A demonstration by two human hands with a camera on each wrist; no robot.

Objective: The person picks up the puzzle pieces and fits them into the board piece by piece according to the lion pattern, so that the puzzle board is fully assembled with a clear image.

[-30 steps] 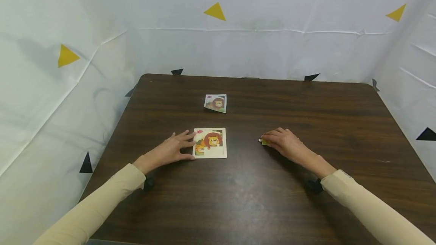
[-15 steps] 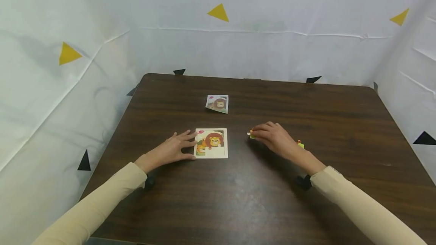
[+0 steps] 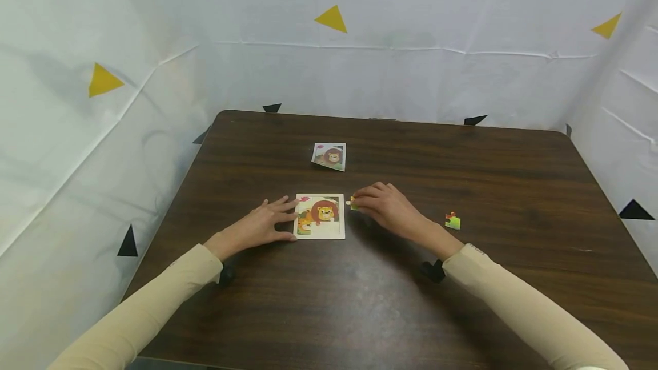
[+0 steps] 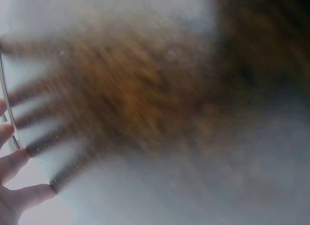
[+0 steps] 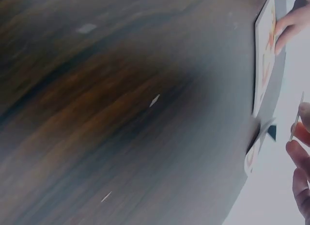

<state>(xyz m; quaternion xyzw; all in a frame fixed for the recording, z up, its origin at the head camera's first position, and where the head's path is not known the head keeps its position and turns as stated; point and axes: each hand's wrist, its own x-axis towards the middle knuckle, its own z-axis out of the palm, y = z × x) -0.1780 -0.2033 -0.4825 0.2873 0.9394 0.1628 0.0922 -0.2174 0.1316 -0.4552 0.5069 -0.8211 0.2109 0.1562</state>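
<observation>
A square lion jigsaw puzzle [image 3: 325,232] in a pale frame lies on the dark wooden table, with a bare area at its lower right. My left hand [image 3: 259,225] rests at the puzzle's left edge, fingers spread and straight, fingertips on the frame. Just right of the frame my right hand [image 3: 388,207] pinches a yellow-green puzzle piece [image 3: 353,204] between thumb and fingers. In the right wrist view this puzzle piece [image 5: 296,119] appears edge-on, held above the table. Another puzzle piece [image 3: 452,221], red, yellow and green, lies to the right of the right hand.
Behind the puzzle lies a small paper picture [image 3: 329,156] of the same lion, one corner curled up. White sheeting [image 3: 401,84] with yellow and black triangles encloses the table [image 3: 488,170] at the back and sides.
My right hand has moved left with the pinched piece, up to the puzzle's right side. The piece on the table, hidden earlier, has come into sight. My left hand stays at the frame.
</observation>
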